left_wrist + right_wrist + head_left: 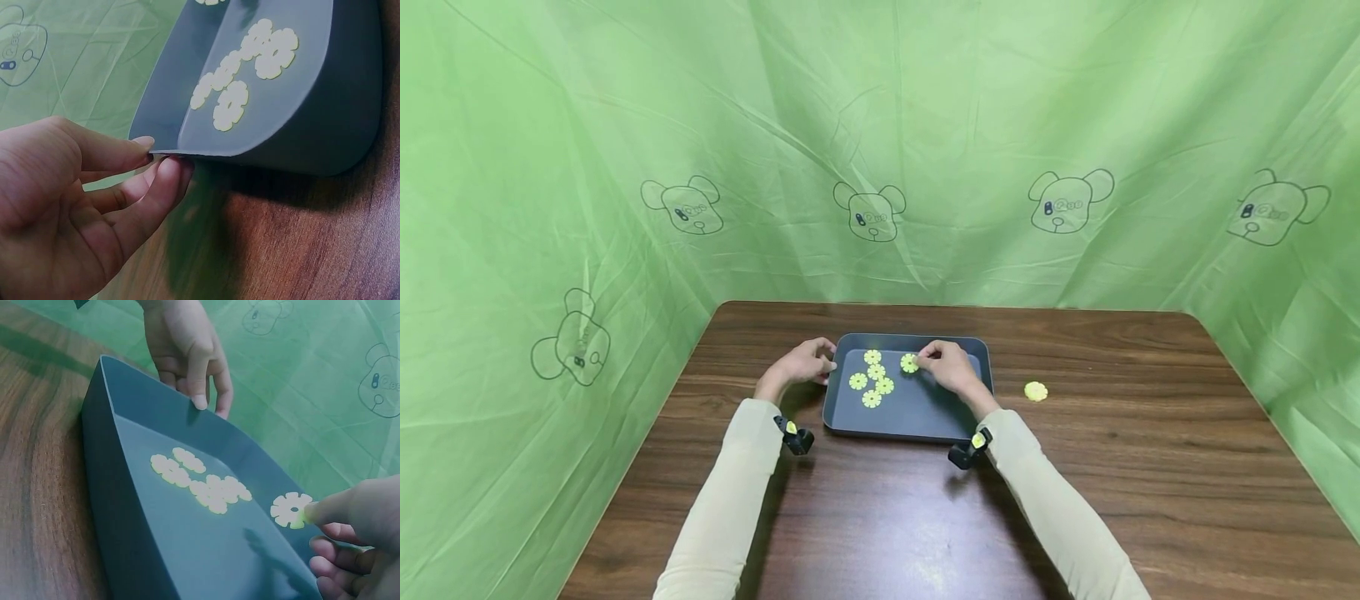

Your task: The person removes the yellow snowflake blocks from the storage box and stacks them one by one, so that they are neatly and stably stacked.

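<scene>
My left hand (pixel 805 362) pinches the left rim of a dark grey rectangular tray (pixel 925 412), thumb on the inside and fingers outside, as the left wrist view shows closely. Over the tray's back part, my right hand (pixel 949 365) holds a yellow slotted flower-shaped disc (pixel 291 510) by its edge between thumb and fingertips. Several like discs (pixel 876 372) lie grouped on the left half of the tray floor, some touching or overlapping in the wrist views.
One more yellow piece (pixel 1036 391) lies on the brown wooden table (pixel 1150 433), right of the tray. Green curtains (pixel 970 125) printed with bear heads hang behind and on both sides. A black camera (pixel 970 450) is strapped to each wrist.
</scene>
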The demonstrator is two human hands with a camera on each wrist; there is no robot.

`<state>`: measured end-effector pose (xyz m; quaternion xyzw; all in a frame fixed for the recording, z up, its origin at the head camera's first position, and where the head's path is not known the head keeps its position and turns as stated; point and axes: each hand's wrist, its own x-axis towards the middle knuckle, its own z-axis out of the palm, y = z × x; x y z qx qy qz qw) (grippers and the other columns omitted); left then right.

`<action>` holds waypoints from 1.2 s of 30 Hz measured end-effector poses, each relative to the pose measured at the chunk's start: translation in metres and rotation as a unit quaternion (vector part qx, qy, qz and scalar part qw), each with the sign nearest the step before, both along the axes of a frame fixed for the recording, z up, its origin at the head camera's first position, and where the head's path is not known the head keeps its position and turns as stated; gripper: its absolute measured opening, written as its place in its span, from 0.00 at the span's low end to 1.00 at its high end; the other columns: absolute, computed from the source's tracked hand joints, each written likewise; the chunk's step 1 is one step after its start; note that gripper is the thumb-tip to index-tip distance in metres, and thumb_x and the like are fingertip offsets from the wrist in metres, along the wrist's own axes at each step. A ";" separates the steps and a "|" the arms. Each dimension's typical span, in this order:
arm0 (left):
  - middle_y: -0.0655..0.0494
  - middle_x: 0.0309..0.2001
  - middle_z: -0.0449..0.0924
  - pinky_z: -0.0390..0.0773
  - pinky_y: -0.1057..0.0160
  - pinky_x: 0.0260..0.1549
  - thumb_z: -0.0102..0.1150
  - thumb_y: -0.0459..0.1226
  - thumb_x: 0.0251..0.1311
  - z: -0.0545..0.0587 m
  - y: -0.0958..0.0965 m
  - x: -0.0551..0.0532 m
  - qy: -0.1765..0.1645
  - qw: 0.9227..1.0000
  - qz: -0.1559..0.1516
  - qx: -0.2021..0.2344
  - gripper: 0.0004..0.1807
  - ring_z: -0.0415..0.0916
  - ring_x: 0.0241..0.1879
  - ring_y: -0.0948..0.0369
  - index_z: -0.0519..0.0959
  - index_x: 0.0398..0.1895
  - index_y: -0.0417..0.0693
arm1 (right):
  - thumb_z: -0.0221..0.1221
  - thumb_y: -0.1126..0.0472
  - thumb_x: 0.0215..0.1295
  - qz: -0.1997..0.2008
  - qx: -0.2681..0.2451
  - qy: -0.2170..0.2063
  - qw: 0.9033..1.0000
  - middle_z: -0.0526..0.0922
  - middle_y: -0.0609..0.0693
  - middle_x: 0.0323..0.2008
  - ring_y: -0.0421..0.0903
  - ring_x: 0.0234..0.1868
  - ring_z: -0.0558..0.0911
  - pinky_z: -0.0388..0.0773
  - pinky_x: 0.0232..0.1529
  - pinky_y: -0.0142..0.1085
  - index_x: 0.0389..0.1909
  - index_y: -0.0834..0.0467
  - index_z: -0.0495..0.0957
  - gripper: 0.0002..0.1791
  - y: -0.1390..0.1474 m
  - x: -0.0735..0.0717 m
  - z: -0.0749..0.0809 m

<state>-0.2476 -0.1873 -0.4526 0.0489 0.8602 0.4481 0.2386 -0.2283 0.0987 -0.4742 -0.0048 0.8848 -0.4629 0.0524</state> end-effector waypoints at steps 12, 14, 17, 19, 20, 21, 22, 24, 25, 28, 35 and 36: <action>0.37 0.38 0.73 0.85 0.55 0.42 0.49 0.27 0.65 -0.001 -0.001 -0.001 0.000 1.000 -0.004 0.003 0.22 0.77 0.31 0.56 0.62 0.62 0.31 | 0.62 0.54 0.63 0.001 -0.003 0.025 1.000 0.82 0.50 0.36 0.44 0.35 0.75 0.71 0.33 0.32 0.36 0.56 0.81 0.08 0.021 0.013 0.017; 0.38 0.38 0.73 0.85 0.56 0.42 0.49 0.28 0.65 -0.002 -0.001 -0.002 -0.002 1.000 -0.003 0.005 0.22 0.77 0.30 0.57 0.63 0.62 0.31 | 0.62 0.54 0.62 -0.003 -0.001 0.037 0.999 0.83 0.51 0.37 0.45 0.37 0.76 0.71 0.36 0.32 0.36 0.55 0.81 0.08 0.024 0.014 0.020; 0.40 0.37 0.74 0.85 0.57 0.41 0.49 0.28 0.64 -0.001 -0.001 -0.002 -0.004 1.000 0.000 0.006 0.22 0.77 0.30 0.57 0.63 0.62 0.32 | 0.63 0.55 0.61 -0.013 -0.009 0.054 0.998 0.83 0.51 0.37 0.45 0.38 0.76 0.71 0.38 0.32 0.35 0.55 0.82 0.08 0.030 0.015 0.025; 0.41 0.37 0.73 0.85 0.57 0.41 0.50 0.28 0.64 -0.001 -0.001 -0.002 -0.005 1.000 0.002 0.005 0.22 0.77 0.30 0.57 0.63 0.62 0.32 | 0.63 0.55 0.60 -0.018 -0.012 0.066 0.998 0.83 0.50 0.35 0.45 0.37 0.76 0.70 0.37 0.32 0.34 0.55 0.82 0.07 0.034 0.017 0.027; 0.41 0.37 0.74 0.85 0.57 0.41 0.49 0.28 0.64 0.000 -0.001 -0.002 -0.005 1.000 0.001 0.005 0.22 0.77 0.30 0.57 0.63 0.62 0.32 | 0.63 0.55 0.60 -0.022 -0.013 0.074 0.997 0.83 0.50 0.34 0.45 0.35 0.76 0.70 0.35 0.32 0.33 0.55 0.82 0.07 0.036 0.017 0.028; 0.41 0.37 0.74 0.85 0.57 0.41 0.49 0.28 0.65 0.000 -0.001 -0.002 -0.004 1.000 -0.001 0.004 0.22 0.77 0.30 0.57 0.63 0.62 0.32 | 0.63 0.55 0.60 -0.024 -0.015 0.080 0.996 0.83 0.50 0.34 0.45 0.35 0.76 0.70 0.35 0.32 0.33 0.55 0.82 0.07 0.038 0.018 0.029; 0.41 0.37 0.74 0.85 0.57 0.41 0.49 0.28 0.65 0.000 -0.001 -0.002 -0.004 1.000 -0.002 0.004 0.22 0.77 0.31 0.56 0.63 0.62 0.31 | 0.63 0.56 0.60 -0.026 -0.016 0.084 0.996 0.83 0.49 0.33 0.44 0.35 0.75 0.70 0.35 0.32 0.33 0.55 0.81 0.06 0.041 0.019 0.029; 0.40 0.38 0.74 0.85 0.56 0.41 0.49 0.28 0.65 -0.001 -0.001 -0.003 -0.003 1.000 -0.004 0.006 0.23 0.77 0.31 0.56 0.62 0.62 0.31 | 0.62 0.56 0.60 -0.031 -0.015 0.091 0.995 0.83 0.49 0.33 0.44 0.35 0.76 0.70 0.35 0.31 0.32 0.55 0.81 0.06 0.045 0.021 0.031; 0.39 0.39 0.74 0.85 0.56 0.42 0.49 0.28 0.65 -0.001 -0.002 -0.003 -0.004 1.000 -0.006 0.009 0.23 0.77 0.32 0.55 0.62 0.62 0.30 | 0.62 0.56 0.61 -0.032 -0.015 0.092 0.995 0.83 0.49 0.33 0.44 0.35 0.76 0.70 0.35 0.32 0.33 0.55 0.81 0.07 0.047 0.022 0.032; 0.37 0.41 0.74 0.85 0.55 0.43 0.48 0.28 0.66 -0.003 -0.002 -0.004 -0.008 1.000 -0.005 0.020 0.23 0.77 0.34 0.53 0.61 0.62 0.29 | 0.62 0.56 0.61 -0.041 -0.018 0.089 0.995 0.83 0.51 0.35 0.45 0.37 0.76 0.71 0.38 0.32 0.34 0.57 0.82 0.08 0.054 0.025 0.034; 0.35 0.41 0.73 0.84 0.53 0.44 0.48 0.28 0.66 -0.002 -0.002 -0.004 -0.009 1.000 -0.010 0.022 0.23 0.78 0.35 0.51 0.61 0.62 0.29 | 0.61 0.57 0.63 -0.059 -0.016 0.079 0.995 0.83 0.55 0.37 0.46 0.38 0.76 0.71 0.37 0.30 0.37 0.60 0.81 0.10 0.072 0.031 0.036; 0.35 0.41 0.73 0.84 0.54 0.44 0.48 0.28 0.66 -0.001 -0.002 -0.004 -0.008 1.000 -0.010 0.020 0.22 0.78 0.34 0.52 0.61 0.62 0.29 | 0.61 0.57 0.63 -0.062 -0.015 0.079 0.995 0.83 0.55 0.37 0.46 0.38 0.76 0.71 0.37 0.30 0.37 0.60 0.81 0.10 0.075 0.032 0.037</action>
